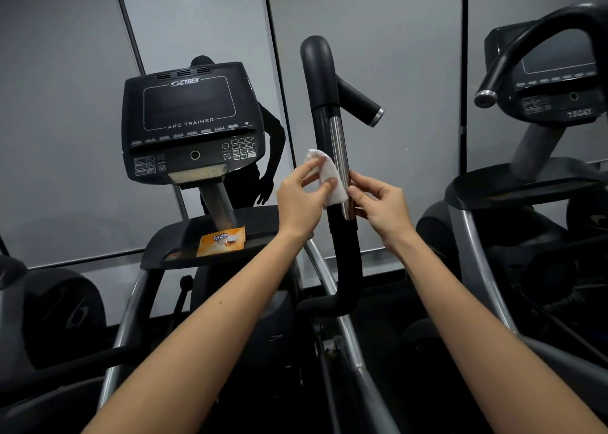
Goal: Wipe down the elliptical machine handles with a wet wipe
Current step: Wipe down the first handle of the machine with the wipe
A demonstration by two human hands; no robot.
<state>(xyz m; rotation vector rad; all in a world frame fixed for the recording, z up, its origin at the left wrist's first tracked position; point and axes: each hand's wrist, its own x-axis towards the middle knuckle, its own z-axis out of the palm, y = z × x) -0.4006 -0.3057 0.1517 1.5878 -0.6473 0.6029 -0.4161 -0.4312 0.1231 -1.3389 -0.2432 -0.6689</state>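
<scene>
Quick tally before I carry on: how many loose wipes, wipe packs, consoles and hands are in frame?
1 wet wipe, pinched by the left hand
1 wipe pack, orange
2 consoles: one ahead, one at right
2 hands: the left hand and the right hand
Total: 6
</scene>
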